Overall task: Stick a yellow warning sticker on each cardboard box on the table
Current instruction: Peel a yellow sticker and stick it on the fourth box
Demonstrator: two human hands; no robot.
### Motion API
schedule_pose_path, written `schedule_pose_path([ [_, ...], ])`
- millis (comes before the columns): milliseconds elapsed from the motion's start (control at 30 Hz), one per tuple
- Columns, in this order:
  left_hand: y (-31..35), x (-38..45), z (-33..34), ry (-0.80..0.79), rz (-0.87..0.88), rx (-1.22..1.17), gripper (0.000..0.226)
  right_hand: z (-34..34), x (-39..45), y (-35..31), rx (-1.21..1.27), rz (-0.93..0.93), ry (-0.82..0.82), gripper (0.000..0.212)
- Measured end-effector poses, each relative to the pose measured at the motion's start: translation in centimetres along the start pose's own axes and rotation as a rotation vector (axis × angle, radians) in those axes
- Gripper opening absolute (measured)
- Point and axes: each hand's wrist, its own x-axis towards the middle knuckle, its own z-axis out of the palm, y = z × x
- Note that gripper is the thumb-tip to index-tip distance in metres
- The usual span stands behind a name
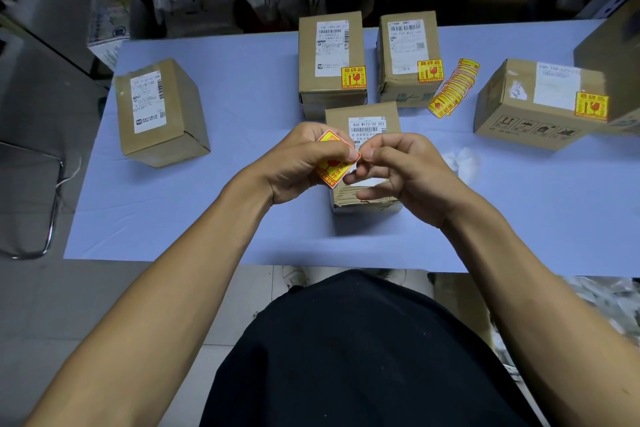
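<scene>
My left hand (298, 163) grips a yellow warning sticker (330, 172) on its backing above the small centre box (363, 121). My right hand (398, 173) pinches the sticker's right corner with thumb and forefinger. The centre box carries a white shipping label and shows no yellow sticker. Three boxes bear a yellow sticker: the back middle box (330, 59), the back right box (408, 55) and the right box (533, 104). The left box (159, 111) shows only a white label. A strip of yellow stickers (452, 87) lies between the back right box and the right box.
The table (242, 107) has a light blue cover. A crumpled white scrap (464, 159) lies right of my right hand. Another cardboard box (613, 55) juts in at the far right. A metal chair frame (45, 204) stands left of the table; parcels are piled behind it.
</scene>
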Motion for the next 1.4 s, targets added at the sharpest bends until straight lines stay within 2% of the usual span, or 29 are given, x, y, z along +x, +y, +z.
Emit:
schedule_pose_path([
  [467, 0.1, 0.3, -0.3, -0.066, 0.008, -0.020, 0.010, 0.1, 0.2, -0.1, -0.051, -0.033, -0.006, 0.022],
  [600, 0.0, 0.1, -0.3, -0.110, 0.025, -0.077, 0.006, 0.2, 0.3, 0.3, 0.000, -0.058, -0.002, 0.022],
  [800, -0.3, 0.2, -0.2, -0.078, 0.038, -0.137, 0.001, 0.3, 0.3, 0.3, 0.060, -0.100, -0.022, 0.024],
  [900, -0.6, 0.5, 0.2, -0.009, 0.083, -0.153, 0.018, 0.4, 0.3, 0.2, 0.039, -0.121, 0.047, 0.024],
  [1067, -1.1, 0.8, 1.3, 0.313, 0.241, 0.061, 0.035, 0.4, 0.4, 0.1, -0.140, -0.200, 0.214, 0.020],
  [1267, -1.8, 0.8, 2.6, 0.457, 0.345, 0.187, 0.010, -0.1, 0.6, 0.5, -0.284, -0.256, 0.295, 0.025],
  [1400, -2.3, 0.7, 3.4, 0.334, 0.342, 0.075, 0.002, -0.6, 0.7, 0.7, -0.362, -0.279, 0.313, 0.020],
])
